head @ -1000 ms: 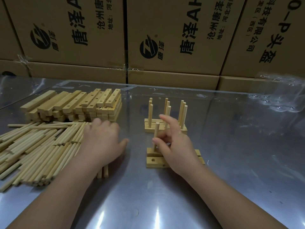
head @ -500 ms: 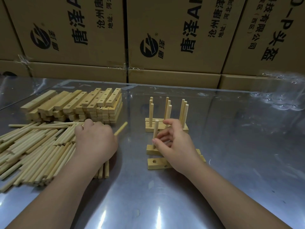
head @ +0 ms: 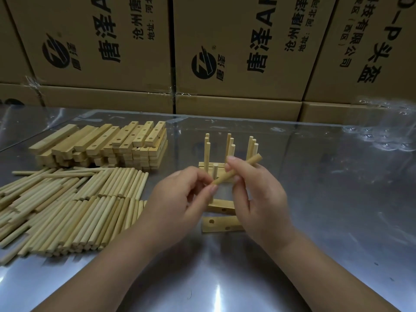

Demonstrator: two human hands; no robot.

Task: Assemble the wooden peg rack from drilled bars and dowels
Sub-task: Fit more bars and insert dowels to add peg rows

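A loose dowel [head: 247, 164] slants between my two hands above the work. My left hand [head: 177, 199] pinches its lower end and my right hand [head: 258, 199] grips its middle. Below them lie two drilled bars [head: 219, 224], one behind the other. An upright dowel [head: 215, 174] stands in the rear bar. Behind stands a finished rack [head: 229, 152] with several pegs. A heap of dowels [head: 74, 203] lies at the left, with stacked drilled bars [head: 108, 145] beyond it.
Printed cardboard boxes [head: 236, 52] form a wall along the back of the shiny metal table [head: 337, 210]. Crumpled clear plastic [head: 382, 136] lies at the far right.
My left hand lifted a dowel from the heap and brought it right to the middle. My right hand let go of the upright dowel and took hold of the new one.
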